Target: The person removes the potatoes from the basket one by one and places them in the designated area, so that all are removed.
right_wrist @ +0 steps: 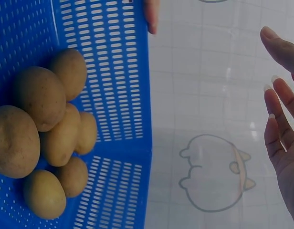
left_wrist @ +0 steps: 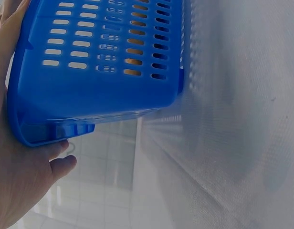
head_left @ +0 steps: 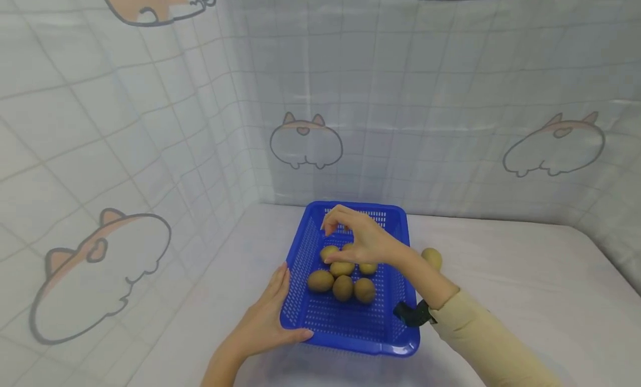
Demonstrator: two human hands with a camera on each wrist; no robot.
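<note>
A blue perforated plastic basket (head_left: 350, 342) holds several brown and yellowish potatoes (head_left: 343, 288), grouped around its middle. My left hand (head_left: 265, 321) rests at the basket's near left corner, fingers extended along the left rim and thumb on the near rim. In the left wrist view, that hand (left_wrist: 23, 176) touches the rim from outside. Over the potatoes hovers my right hand (head_left: 364, 238), thumb and fingers spread apart with nothing between them. The right wrist view shows the same hand (right_wrist: 286, 138) apart from the basket wall, its fingers loosely bent.
Outside the basket, a yellowish potato (head_left: 432, 258) lies on the white table (head_left: 521, 275) to the right, partly hidden by my forearm. A black device (head_left: 414, 313) is on my right wrist. White gridded curtains (head_left: 400, 108) with dog drawings stand behind and at the sides.
</note>
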